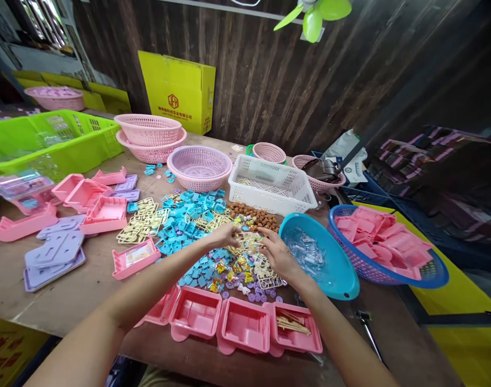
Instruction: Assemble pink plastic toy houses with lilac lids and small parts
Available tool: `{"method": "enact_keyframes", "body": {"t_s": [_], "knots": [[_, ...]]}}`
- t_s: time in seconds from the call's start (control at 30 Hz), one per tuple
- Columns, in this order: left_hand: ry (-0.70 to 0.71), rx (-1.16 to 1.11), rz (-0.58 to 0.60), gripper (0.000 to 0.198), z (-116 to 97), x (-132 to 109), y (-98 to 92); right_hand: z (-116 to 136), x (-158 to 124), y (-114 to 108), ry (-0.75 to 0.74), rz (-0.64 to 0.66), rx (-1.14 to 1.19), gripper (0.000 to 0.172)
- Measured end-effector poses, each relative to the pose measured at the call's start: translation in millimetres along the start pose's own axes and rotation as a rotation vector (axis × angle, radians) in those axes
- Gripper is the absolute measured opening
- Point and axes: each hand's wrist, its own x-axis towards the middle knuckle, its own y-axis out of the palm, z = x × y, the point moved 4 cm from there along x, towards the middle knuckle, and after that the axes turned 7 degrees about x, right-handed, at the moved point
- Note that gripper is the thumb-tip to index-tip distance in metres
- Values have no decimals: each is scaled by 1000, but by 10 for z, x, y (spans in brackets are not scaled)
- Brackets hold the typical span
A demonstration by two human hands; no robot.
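My left hand (224,235) and my right hand (274,251) meet over a pile of small toy parts in the middle of the table. Both pinch a pale yellow plastic sprue frame (247,241) that spans between them. Beneath lie blue plastic pieces (189,215), more yellow frames (143,226), small colourful figures (229,274) and purple discs (261,295). A row of three pink trays (243,325) sits at the near edge; the right one holds thin tan sticks (291,324).
Pink house-shaped trays (104,212) and lilac panels (54,252) lie left. A white basket (272,183), pink baskets (199,164), a teal bowl (330,263) of clear parts and a blue basket (434,274) of pink pieces stand behind and right. A green crate (48,140) sits far left.
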Motion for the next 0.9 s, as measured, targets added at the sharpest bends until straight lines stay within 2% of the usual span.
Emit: {"method": "enact_keyframes", "body": {"t_s": [0.1,0.17,0.3,0.37,0.43,0.5,0.6,0.67,0.73,0.9], "knots": [[125,-79,80,11,-88,-125,-26,95,27,127,-92,31,75,17],[182,-113,144,5,-123,-187,-16,130,20,232,-73,50,95,20],[177,-140,251,12,-6,-155,-57,133,-102,253,-23,34,108,29],[114,-112,210,21,88,-52,-119,99,-201,168,-11,11,124,42],[32,-48,106,26,123,59,-161,44,-303,74,5,-16,135,47],[-26,20,23,26,66,119,-133,-27,-395,15,39,-39,133,38],[-58,88,-2,22,-85,93,16,-123,-503,6,81,-72,101,22],[-113,136,-23,22,-92,23,72,-155,-553,26,78,-95,71,18],[-221,194,-80,25,34,-60,27,-160,-585,46,66,-114,51,19],[-516,336,-197,30,619,-264,-315,-93,-569,63,47,-158,55,26]]}}
